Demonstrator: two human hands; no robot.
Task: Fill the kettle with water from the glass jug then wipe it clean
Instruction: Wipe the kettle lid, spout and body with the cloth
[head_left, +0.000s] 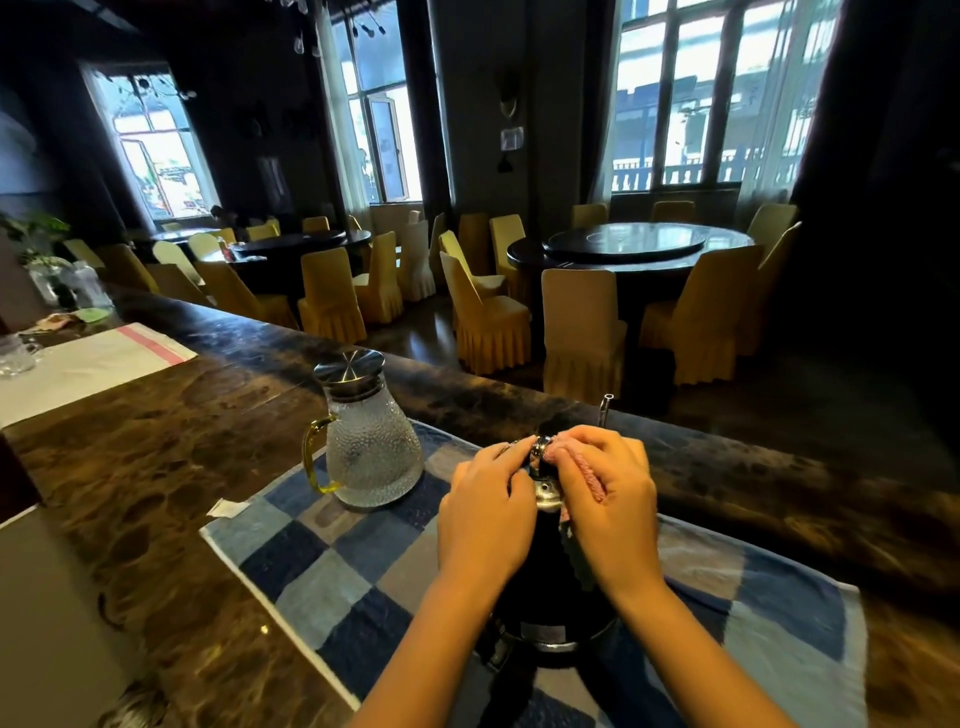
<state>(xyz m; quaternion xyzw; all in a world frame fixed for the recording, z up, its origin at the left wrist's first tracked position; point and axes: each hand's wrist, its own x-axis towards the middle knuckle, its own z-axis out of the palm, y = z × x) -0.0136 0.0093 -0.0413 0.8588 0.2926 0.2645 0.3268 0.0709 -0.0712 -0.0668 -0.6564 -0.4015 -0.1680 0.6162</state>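
The brown marbled surface (156, 441) lies bare left of the blue checked mat (322, 566). The black kettle (545, 587) stands mid-mat, near the surface's far edge. The lidded glass jug (371, 452) sits by the mat's far-left corner. The left hand (485, 514) grips the kettle's metal top. The right hand (608, 514) presses a clutched pink cloth (584, 467) against it.

The glossy black kettle (550, 571) has a mirror-bright metal top; at its ten o'clock, a dimpled clear glass jug (374, 457), brushed steel lid (349, 370); a nubbly pink cloth (589, 480).
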